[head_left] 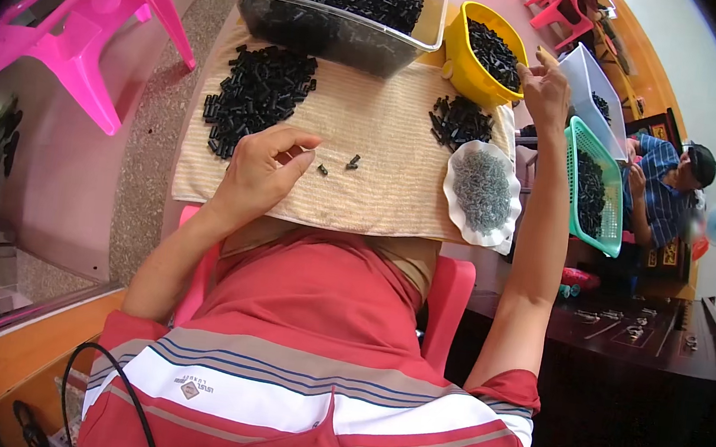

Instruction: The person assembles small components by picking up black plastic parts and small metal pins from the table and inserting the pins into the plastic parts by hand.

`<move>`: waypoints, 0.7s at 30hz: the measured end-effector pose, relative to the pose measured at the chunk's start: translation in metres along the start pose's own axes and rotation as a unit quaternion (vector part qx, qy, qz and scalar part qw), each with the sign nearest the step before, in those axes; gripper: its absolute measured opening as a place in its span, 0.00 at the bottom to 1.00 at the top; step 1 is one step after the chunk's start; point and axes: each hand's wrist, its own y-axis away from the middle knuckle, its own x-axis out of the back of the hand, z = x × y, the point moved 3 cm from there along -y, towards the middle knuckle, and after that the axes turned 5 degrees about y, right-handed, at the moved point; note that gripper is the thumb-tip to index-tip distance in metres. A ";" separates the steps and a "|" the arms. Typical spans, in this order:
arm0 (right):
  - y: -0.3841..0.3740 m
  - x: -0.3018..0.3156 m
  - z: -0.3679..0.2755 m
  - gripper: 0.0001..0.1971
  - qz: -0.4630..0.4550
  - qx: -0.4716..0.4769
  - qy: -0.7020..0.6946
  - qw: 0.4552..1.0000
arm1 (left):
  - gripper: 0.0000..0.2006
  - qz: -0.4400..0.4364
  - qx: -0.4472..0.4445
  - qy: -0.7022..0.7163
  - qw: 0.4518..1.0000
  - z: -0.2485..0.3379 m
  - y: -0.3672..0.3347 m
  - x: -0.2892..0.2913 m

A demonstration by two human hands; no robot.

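Note:
My left hand [266,168] is over the towel [360,202], its fingers loosely curled. Thumb and forefinger are a little apart, with nothing visible between them. Just right of the fingertips lie two small black cylindrical pieces [353,162]. To the far right, my right hand [548,93] is raised at the rim of a yellow bucket [460,47], fingers apart and extended; I see nothing in it. Black pieces fill much of the bucket. A heap of similar pieces [258,95] lies beyond my left hand, and a smaller pile [460,123] sits below the bucket.
A clear bin [326,32] of black pieces stands at the back. A white scalloped dish [512,207] holds small shiny grey pieces. On the right are a green basket [614,211] and white bin [594,91]. A person [662,190] sits beyond; a pink stool [90,30] stands left.

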 end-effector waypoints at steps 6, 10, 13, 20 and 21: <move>0.035 -0.009 0.017 0.17 -0.013 0.005 -0.095 0.995 | 0.09 0.023 -0.022 0.020 0.999 -0.009 0.001 0.001; 0.085 -0.006 -0.020 0.13 -0.053 0.029 -0.163 0.985 | 0.10 0.030 0.004 0.022 0.999 -0.014 0.001 0.001; 0.120 -0.007 -0.047 0.12 -0.086 0.086 -0.231 0.965 | 0.10 0.027 0.029 0.049 0.998 -0.023 -0.002 -0.002; 0.182 -0.015 -0.142 0.11 -0.231 0.197 -0.216 0.928 | 0.10 0.054 0.024 0.047 0.997 -0.031 -0.002 -0.002; 0.185 -0.018 -0.147 0.11 -0.231 0.197 -0.218 0.928 | 0.10 0.054 0.025 0.048 0.997 -0.032 -0.002 -0.002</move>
